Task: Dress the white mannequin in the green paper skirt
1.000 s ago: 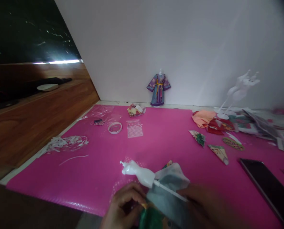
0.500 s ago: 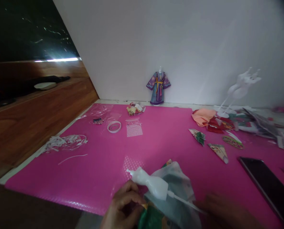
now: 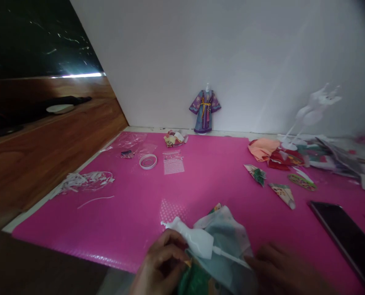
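At the near edge of the pink bench mat [image 3: 109, 221], the white doll form [image 3: 192, 239] lay neck up-left, rod down-right, across the cloth bundle [image 3: 231, 241]; the left hand [image 3: 161, 268], nearer, kept a pinching grip on the bundle just beneath it (right hand [image 3: 285, 272] blurred, grip unreadable)

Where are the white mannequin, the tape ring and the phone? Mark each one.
white mannequin [image 3: 197, 242], head view, on its torso.
tape ring [image 3: 147, 167], head view, on its near rim.
phone [image 3: 345, 233], head view, middle of its dark screen.
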`<state>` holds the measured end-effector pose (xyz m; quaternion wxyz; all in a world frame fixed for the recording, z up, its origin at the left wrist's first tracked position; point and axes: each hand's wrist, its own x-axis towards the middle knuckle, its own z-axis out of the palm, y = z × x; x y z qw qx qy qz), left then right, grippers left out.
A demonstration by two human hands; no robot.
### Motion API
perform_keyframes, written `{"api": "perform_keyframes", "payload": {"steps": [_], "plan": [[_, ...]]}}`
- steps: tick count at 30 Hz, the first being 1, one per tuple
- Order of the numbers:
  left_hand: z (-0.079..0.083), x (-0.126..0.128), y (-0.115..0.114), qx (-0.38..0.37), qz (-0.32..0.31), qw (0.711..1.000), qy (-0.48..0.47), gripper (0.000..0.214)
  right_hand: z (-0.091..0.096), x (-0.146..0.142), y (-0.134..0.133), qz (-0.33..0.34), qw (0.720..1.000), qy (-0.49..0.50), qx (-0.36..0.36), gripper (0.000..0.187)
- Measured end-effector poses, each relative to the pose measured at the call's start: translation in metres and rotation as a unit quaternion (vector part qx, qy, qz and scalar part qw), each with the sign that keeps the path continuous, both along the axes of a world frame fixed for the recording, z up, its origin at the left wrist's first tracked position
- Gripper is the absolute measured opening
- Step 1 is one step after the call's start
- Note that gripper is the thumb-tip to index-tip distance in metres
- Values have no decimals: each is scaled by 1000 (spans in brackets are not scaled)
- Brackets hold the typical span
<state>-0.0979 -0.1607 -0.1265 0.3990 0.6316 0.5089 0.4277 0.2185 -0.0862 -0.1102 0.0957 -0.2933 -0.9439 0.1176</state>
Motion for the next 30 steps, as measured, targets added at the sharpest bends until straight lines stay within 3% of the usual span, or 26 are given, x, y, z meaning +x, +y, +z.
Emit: {"api": "perform_keyframes", "payload": {"steps": [5,9,13,17,21,26,30], "plan": [[3,1,-1,-5,-6,1000,6,18,31,-13,12,-23,997,51,-44,18],[0,2,0,2,-4,1000,-2,18,48,-46,36,-84,990,56,-96,28],[-4,3,2,8,-16,999,-32,23,40,-87,61,-75,993,30,-91,27],[-6,4,2,24,-30,997,-65,27,23,-110,74,-80,994,12,-74,14],[-3,5,6,17,-37,996,-80,29,34,-114,61,-78,994,29,-73,13],[1,6,8,-13,-39,995,-93,28,58,-111,20,-53,981,19,-187,15],[0,6,6,-39,-38,992,-114,23,46,-98,-6,-46,973,-54,-221,12]]}}
